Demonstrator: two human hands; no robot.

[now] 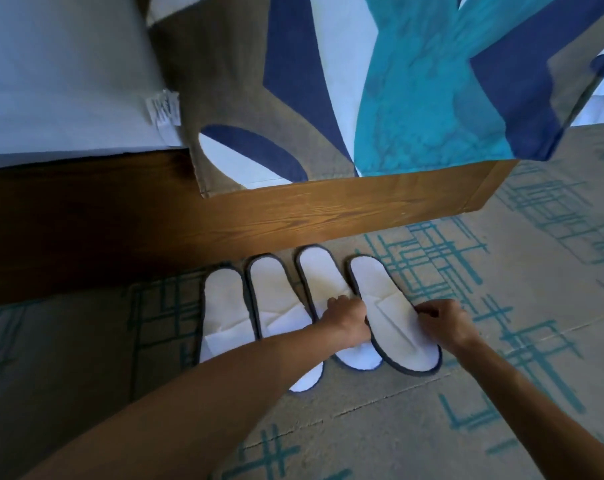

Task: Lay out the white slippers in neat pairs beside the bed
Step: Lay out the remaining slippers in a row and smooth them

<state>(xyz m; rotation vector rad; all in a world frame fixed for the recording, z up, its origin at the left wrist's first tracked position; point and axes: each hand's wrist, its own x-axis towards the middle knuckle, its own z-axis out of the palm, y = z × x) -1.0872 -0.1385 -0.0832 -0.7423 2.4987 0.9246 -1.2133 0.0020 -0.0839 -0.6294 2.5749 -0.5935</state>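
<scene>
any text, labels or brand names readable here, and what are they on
Nothing here can be read.
White care tag sewn to the edge of the mattress: it carries print, too small and blurred to read.
Four white slippers: no logo or lettering visible on them.
Patterned bedspread and carpet: shapes and lines only, no words.
</scene>
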